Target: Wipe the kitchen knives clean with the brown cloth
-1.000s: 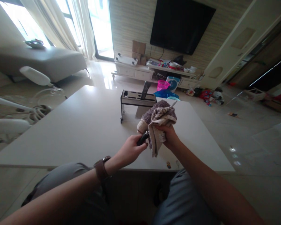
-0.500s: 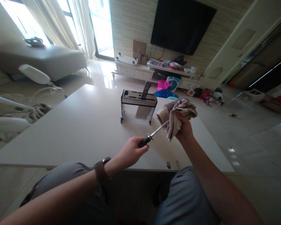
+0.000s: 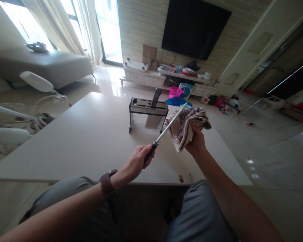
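Note:
My left hand is closed round the black handle of a sharpening steel, whose bare rod points up and to the right. In my right hand is a bunched brown and beige towel, gripped along its lower right side. The rod passes in front of the towel's left part; whether they touch I cannot tell. Behind the steel stands a knife block with a slotted top and clear front. One knife sits in it, its dark handle upright and its broad blade showing through the front.
The white table carries the block; two small marks or stickers lie by its near edge. Beyond are a pink basket, a TV cabinet and a wall television. White chairs stand at the left.
The rod was wrapped in the towel before; now its whole length shows outside it. My left hand has moved slightly left and down, and the towel has opened out somewhat.

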The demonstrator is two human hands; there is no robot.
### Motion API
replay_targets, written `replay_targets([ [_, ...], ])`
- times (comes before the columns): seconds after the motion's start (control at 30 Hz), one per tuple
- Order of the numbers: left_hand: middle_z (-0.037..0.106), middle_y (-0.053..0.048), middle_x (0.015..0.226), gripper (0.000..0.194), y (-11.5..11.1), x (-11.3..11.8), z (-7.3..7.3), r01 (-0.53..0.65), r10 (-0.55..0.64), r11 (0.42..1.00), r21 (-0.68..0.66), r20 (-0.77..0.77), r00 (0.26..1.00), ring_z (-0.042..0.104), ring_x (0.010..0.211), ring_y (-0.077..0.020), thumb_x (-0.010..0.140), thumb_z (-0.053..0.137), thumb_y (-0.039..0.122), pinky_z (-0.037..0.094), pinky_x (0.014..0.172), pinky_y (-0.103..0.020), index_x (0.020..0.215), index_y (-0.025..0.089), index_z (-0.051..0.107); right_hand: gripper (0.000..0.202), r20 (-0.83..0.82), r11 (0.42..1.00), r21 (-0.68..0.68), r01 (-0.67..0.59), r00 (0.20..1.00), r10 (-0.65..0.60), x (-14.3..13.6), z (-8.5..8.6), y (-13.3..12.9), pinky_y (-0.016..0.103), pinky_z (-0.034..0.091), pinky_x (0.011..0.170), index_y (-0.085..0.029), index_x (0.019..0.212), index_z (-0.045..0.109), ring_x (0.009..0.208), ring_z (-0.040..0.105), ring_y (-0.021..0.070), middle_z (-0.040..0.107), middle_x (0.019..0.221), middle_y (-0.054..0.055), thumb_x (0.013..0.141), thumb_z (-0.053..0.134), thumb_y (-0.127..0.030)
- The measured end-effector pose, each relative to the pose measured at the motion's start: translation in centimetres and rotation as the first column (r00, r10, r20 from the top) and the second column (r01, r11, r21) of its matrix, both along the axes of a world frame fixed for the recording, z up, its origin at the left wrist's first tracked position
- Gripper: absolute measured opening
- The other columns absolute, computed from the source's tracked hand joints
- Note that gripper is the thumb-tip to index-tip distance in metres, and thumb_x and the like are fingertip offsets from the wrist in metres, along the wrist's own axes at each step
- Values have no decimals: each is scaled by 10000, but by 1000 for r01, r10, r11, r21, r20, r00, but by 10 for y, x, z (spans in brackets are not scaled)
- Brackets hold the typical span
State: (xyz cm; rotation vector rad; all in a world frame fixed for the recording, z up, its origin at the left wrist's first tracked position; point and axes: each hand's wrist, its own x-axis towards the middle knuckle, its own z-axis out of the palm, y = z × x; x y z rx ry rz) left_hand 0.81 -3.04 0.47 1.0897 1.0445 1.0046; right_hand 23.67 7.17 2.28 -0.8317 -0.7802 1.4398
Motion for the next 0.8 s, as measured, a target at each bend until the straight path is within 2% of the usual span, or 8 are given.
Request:
replay_targets([
  [0.17, 418, 50, 422, 468, 2, 1, -2, -64, 65, 998, -24, 66, 996, 334, 388, -86, 885, 489, 593, 247, 416, -228, 697, 169, 548, 360, -1, 997, -49, -51, 999, 51, -19, 1, -14, 365, 623, 714, -244, 828, 691, 691, 712, 203, 770, 803, -27, 539, 900, -294],
  [0.3, 427, 46, 416, 482, 2, 1, -5, -60, 62, 998, -34, 62, 996, 335, 378, -84, 866, 502, 614, 241, 410, -230, 684, 170, 544, 396, -5, 985, -88, -148, 989, 148, -41, -3, -28, 365, 627, 742, -235, 870, 706, 719, 723, 210, 781, 839, -16, 532, 908, -278],
  [0.43, 424, 34, 405, 522, 2, 2, -4, -34, 34, 999, -6, -4, 999, 342, 373, -83, 872, 491, 626, 240, 416, -236, 602, 181, 510, 368, 4, 963, -103, -248, 968, 250, -55, -9, -40, 352, 621, 790, -216, 848, 703, 770, 742, 215, 785, 845, -1, 549, 908, -276],
  [0.57, 431, 16, 389, 551, 0, 3, -3, 24, -22, 999, 29, -73, 997, 362, 369, -87, 883, 477, 622, 257, 423, -243, 536, 193, 471, 372, 0, 934, -134, -332, 942, 335, -60, -11, -49, 335, 617, 716, -201, 825, 712, 707, 732, 208, 780, 797, 6, 532, 927, -277],
  [0.67, 431, 32, 401, 515, -2, 4, -3, 39, -36, 999, 33, -69, 997, 356, 373, -88, 867, 504, 626, 256, 416, -237, 590, 192, 490, 373, 25, 931, -154, -331, 941, 339, -62, -11, -52, 316, 604, 670, -187, 818, 727, 670, 714, 194, 773, 771, 8, 514, 935, -248],
  [0.8, 434, 40, 423, 511, -2, 5, -4, 45, -43, 998, 44, -57, 997, 346, 378, -85, 863, 517, 638, 240, 403, -233, 619, 189, 503, 384, 55, 967, -126, -219, 972, 228, -64, -12, -52, 317, 595, 700, -192, 840, 738, 684, 706, 191, 779, 799, 4, 497, 910, -184],
])
